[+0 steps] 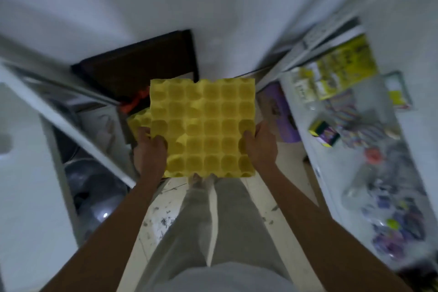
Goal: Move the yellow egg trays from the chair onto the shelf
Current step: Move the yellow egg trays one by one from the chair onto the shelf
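Observation:
A yellow egg tray (203,125) is held flat in front of me, above my legs, its cups facing up. My left hand (149,149) grips its left edge and my right hand (260,147) grips its right edge. A corner of another yellow egg tray (138,121) shows below and to the left of the held one, resting low down near an orange object (135,102). What it lies on is hidden by the held tray. A white shelf (331,173) crowded with goods runs along the right.
A dark brown door or panel (142,61) stands ahead against the white wall. A white cabinet (28,149) with metal pots (94,197) inside is on the left. A purple box (282,111) sits by the shelf's foot. The tiled floor (161,208) between them is narrow.

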### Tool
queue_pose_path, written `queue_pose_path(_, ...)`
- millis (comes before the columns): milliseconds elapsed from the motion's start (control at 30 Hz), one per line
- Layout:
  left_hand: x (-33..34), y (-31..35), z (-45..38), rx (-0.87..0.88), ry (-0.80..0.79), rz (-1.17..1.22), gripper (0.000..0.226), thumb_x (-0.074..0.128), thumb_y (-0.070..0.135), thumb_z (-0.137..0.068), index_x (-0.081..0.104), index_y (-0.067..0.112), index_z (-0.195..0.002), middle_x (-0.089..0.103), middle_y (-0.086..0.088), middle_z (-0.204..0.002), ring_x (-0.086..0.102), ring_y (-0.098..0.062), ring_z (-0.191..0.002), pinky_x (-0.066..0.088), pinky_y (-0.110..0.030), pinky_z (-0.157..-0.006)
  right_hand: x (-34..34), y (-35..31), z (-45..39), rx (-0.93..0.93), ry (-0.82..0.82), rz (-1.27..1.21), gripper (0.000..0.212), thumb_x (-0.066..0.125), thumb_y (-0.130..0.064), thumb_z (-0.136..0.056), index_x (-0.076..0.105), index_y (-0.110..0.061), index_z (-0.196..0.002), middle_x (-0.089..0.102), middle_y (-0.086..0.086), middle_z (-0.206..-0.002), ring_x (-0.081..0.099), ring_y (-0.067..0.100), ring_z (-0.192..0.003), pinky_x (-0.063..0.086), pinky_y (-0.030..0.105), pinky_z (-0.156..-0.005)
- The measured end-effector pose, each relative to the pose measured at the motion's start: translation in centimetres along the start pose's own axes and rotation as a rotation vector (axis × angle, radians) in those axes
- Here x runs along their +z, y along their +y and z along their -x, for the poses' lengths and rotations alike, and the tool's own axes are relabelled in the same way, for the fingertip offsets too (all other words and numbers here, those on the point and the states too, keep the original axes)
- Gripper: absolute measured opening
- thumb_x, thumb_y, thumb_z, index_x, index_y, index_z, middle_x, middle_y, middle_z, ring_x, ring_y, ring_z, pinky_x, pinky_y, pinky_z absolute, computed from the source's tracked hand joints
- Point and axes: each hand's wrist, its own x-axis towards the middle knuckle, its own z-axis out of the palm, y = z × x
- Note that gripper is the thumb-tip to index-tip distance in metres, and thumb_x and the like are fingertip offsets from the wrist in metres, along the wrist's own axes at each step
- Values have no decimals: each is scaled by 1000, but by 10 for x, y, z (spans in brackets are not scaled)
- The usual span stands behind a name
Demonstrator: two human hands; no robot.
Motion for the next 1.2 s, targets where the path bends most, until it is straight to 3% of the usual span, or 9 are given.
queue_pose_path(233, 10, 103, 108, 456, -269, 69, 27, 51, 31, -91, 55, 28, -117, 64, -2, -90, 59, -28, -82, 41, -37, -72, -157, 68, 135, 243, 399, -402, 22, 58, -28, -96, 38, -19, -92, 49, -1, -71, 49, 7, -59, 34, 26, -50)
queue_pose_path(333, 7, 153, 166, 666, -442, 92, 26, 56, 32, -91, 62, 27, -116, 66, 0, -98, 59, -25, -88, 43, -37, -78, -208, 102, 213, 288, 589, -594, 18, 63, -39, -91, 47, -31, -96, 65, 6, -73, 58, 5, -57, 45, 23, -51)
queue_pose_path(400, 8, 180, 207, 756, -571, 102, 18, 63, 24, -94, 66, 28, -112, 69, -1, -97, 63, -25, -89, 45, -36, -75, -224, 123, 263, 311, 693, -722, 15, 66, -37, -91, 56, -39, -103, 75, -6, -81, 68, 3, -64, 52, 20, -54)
queue_pose_path(533, 20, 213, 283, 956, -722, -6, 23, 62, 22, -97, 64, 38, -113, 69, 6, -100, 62, -17, -92, 44, -35, -81, -244, 168, 328, 338, 883, -879, 22, 65, -35, -100, 63, -45, -120, 78, -12, -100, 75, 8, -91, 61, 44, -79)
queue_pose_path(700, 27, 219, 331, 1057, -702, -36, 38, 60, 21, -94, 65, 37, -128, 67, 13, -108, 61, -5, -93, 45, -21, -74, -251, 203, 351, 415, 883, -998, 33, 62, -39, -101, 62, -63, -124, 75, -11, -100, 70, 22, -104, 59, 54, -93)
queue_pose_path(867, 30, 220, 340, 1059, -643, -43, 35, 60, 19, -93, 63, 44, -117, 56, 30, -96, 53, 11, -86, 40, -18, -71, -254, 216, 330, 386, 845, -974, 42, 60, -33, -102, 60, -71, -119, 71, -11, -87, 68, 26, -96, 56, 43, -86)
queue_pose_path(1000, 29, 228, 329, 997, -644, 27, 36, 64, 25, -90, 64, 45, -120, 65, 11, -111, 61, -2, -99, 47, -25, -78, -268, 211, 306, 368, 823, -1008, 45, 59, -31, -101, 58, -73, -118, 70, -17, -88, 69, 17, -94, 58, 38, -74)
queue_pose_path(1100, 42, 263, 314, 993, -644, 29, 41, 65, 24, -93, 63, 37, -132, 68, 11, -107, 62, -4, -95, 52, -31, -81, -281, 206, 272, 343, 810, -1025, 44, 58, -25, -102, 62, -60, -129, 72, -24, -89, 69, 10, -95, 54, 28, -68)
queue_pose_path(1200, 61, 308, 300, 966, -652, 79, 45, 66, 17, -91, 61, 36, -131, 66, 23, -99, 62, 10, -87, 49, -21, -71, -300, 192, 234, 345, 814, -1021, 42, 58, -29, -103, 59, -47, -141, 72, -10, -107, 67, 13, -101, 56, 34, -78)
